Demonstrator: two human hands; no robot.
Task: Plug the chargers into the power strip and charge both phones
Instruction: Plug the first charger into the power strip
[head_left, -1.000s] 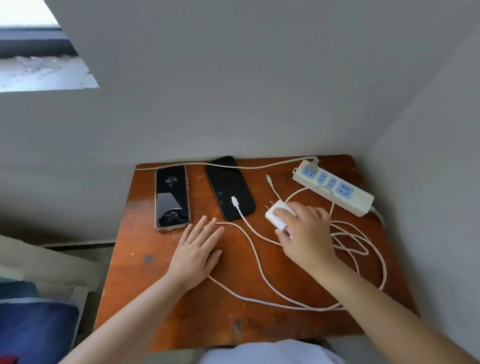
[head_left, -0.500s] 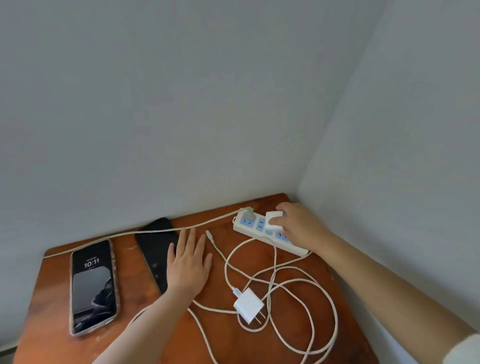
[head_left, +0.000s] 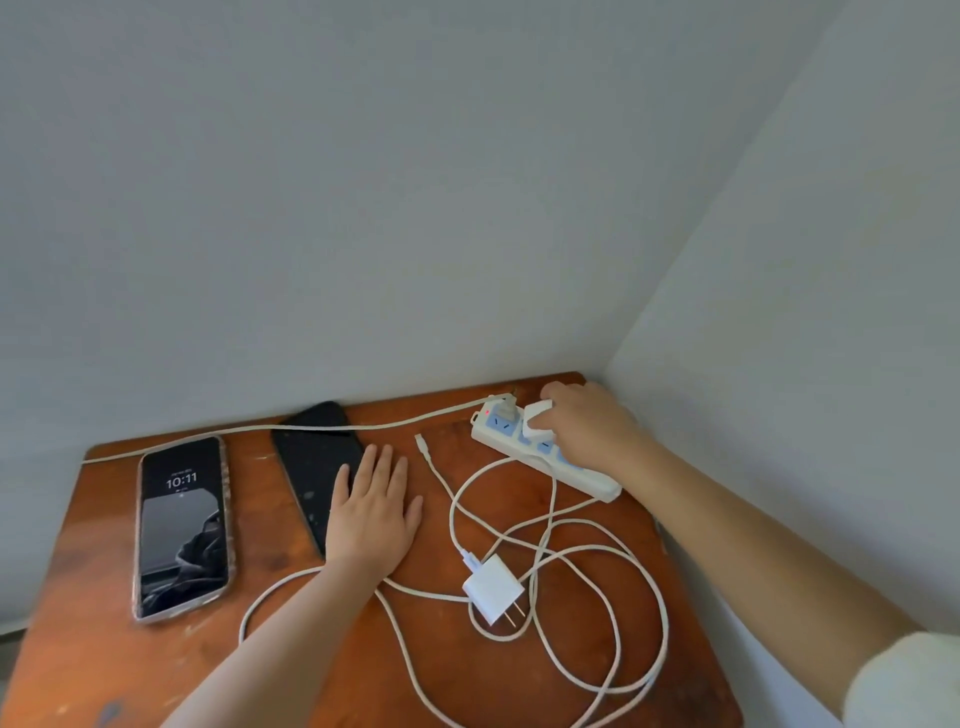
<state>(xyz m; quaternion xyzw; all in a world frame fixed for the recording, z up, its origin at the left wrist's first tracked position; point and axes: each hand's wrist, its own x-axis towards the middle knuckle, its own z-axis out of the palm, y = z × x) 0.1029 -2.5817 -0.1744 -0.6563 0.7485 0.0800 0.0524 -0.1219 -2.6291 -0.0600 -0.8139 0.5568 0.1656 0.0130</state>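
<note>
Right hand (head_left: 582, 426) grips charger (head_left: 537, 423) at power strip (head_left: 545, 457); left hand (head_left: 371, 512) flat, empty. I'd watch for the unbraced strip sliding, prongs missing.

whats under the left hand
The left hand lies flat, palm down, covering the near right corner of the dark phone and some bare wooden table. Whether that phone's port has a cable in it is hidden.
</note>
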